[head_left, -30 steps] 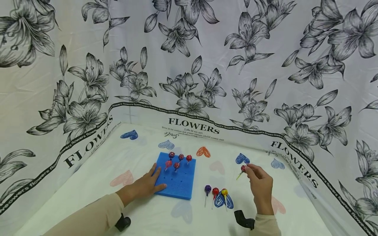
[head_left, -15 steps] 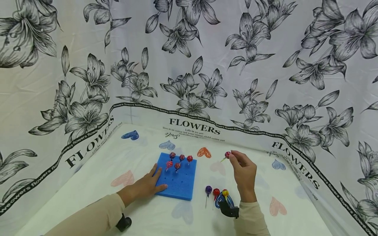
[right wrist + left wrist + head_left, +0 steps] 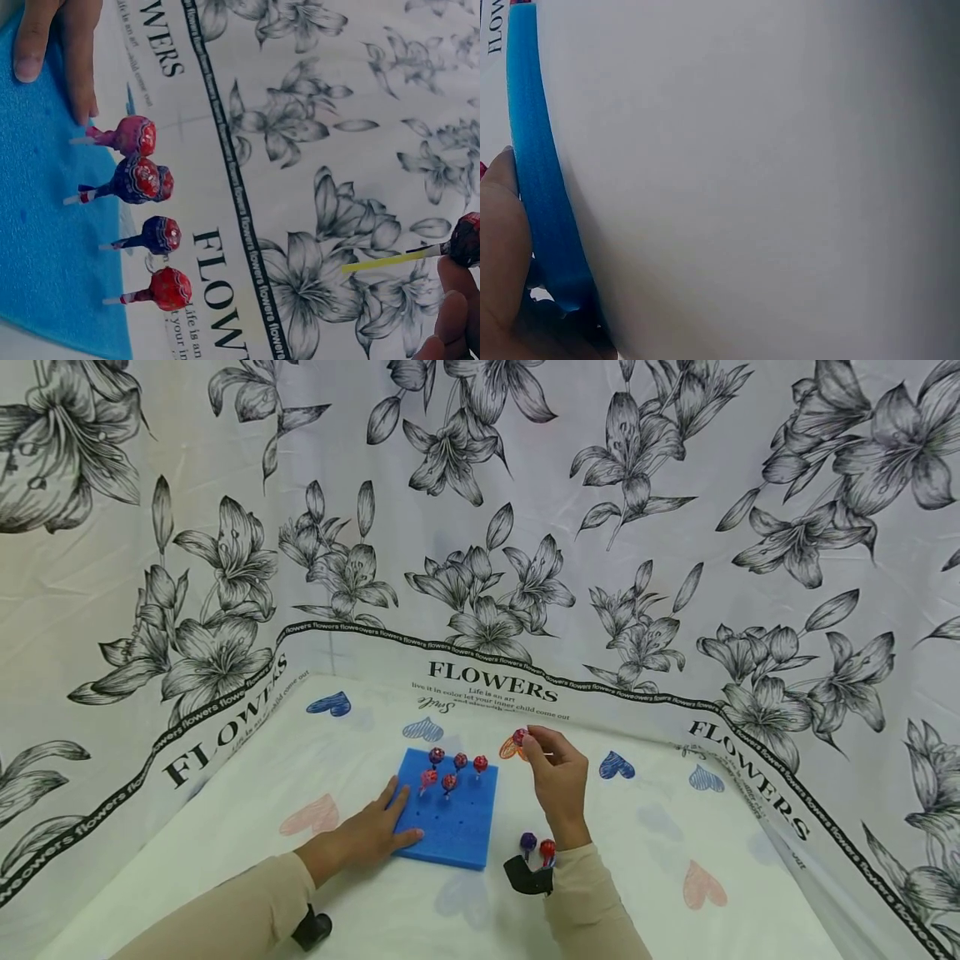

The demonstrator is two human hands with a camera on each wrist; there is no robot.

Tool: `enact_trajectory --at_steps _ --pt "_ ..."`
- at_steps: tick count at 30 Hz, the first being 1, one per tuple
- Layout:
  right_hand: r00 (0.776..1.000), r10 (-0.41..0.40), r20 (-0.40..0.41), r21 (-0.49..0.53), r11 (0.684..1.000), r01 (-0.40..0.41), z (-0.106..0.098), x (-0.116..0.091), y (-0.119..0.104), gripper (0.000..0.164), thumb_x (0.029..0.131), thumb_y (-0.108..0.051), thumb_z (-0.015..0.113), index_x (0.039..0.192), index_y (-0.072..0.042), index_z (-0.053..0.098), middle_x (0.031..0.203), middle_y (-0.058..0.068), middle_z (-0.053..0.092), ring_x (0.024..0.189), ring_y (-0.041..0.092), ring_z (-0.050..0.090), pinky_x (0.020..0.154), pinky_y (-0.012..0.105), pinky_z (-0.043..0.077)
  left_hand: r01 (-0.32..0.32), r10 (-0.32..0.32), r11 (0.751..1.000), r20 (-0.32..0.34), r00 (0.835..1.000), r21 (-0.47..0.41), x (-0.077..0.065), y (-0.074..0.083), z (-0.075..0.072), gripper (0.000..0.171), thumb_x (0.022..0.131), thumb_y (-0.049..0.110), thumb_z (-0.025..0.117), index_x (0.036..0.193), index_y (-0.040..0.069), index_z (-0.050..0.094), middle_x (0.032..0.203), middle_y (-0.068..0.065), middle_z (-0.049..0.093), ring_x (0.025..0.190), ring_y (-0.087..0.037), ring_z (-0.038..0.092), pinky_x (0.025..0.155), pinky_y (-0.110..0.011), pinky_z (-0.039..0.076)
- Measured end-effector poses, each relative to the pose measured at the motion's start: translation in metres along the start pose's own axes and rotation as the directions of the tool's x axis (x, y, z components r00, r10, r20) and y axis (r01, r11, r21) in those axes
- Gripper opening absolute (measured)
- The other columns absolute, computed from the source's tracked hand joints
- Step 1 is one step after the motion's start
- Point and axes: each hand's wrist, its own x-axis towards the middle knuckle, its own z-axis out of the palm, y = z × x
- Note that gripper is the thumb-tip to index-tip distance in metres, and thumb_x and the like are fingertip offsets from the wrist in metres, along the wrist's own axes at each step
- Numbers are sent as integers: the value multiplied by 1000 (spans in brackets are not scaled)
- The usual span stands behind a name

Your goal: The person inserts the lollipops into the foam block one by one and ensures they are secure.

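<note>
A blue foam block point(image 3: 457, 843) with small holes lies on the table. My left hand point(image 3: 360, 837) rests on its left side, with fingers spread nearly straight over the edge and the thumb at the near corner. Several wrapped lollipops point(image 3: 449, 782) stand upright in the block's far part. My right hand point(image 3: 561, 781) pinches another red-wrapped lollipop point(image 3: 466, 240) by its head, above the table beyond the block's right far corner. In the right wrist view its yellow stick point(image 3: 382, 262) points toward the block, well apart from it.
A purple lollipop point(image 3: 528, 841) and a red lollipop point(image 3: 547, 848) lie right of the block, partly hidden by the black wrist camera mount point(image 3: 528, 877). A white cloth with printed hearts covers the table. A flower-printed curtain point(image 3: 495, 585) rises behind.
My right hand has carried the lollipop leftward and farther back, toward the block. Its forearm now hides the yellow lollipop on the table. The left hand and block have stayed put.
</note>
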Motion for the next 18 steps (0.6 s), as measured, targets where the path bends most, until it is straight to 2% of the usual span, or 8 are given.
enact_trajectory --at_steps 2,6,13,18 --pt "1000 -8 9 -14 1000 8 6 -1 -10 17 92 -1 65 106 6 70 94 17 69 79 17 60 63 21 49 -1 1 1000 1 1000 1 0 -1 0 93 89 61 55 153 3 21 159 -21 4 135 -49 26 99 -57 37" --pt "1000 -19 18 -30 999 20 14 -1 -7 16 91 -2 65 105 5 70 93 15 70 79 16 60 64 23 49 -6 6 1000 -1 1000 8 0 -1 0 94 89 62 55 153 3 21 159 -21 5 135 -49 27 99 -57 37" --pt "999 29 32 -17 999 -29 27 1 43 17 92 -9 68 106 -2 72 93 9 71 80 21 61 65 26 49 -9 9 1000 -3 1000 -1 -1 0 -1 93 89 60 56 153 3 21 158 -21 5 135 -49 27 99 -58 37" --pt "996 48 70 -58 997 -44 32 -6 61 19 93 -19 67 108 -8 73 94 2 70 82 19 61 66 28 49 -4 4 1000 -2 1000 5 0 -1 0 93 89 61 55 153 4 21 159 -21 5 135 -48 26 99 -57 37"
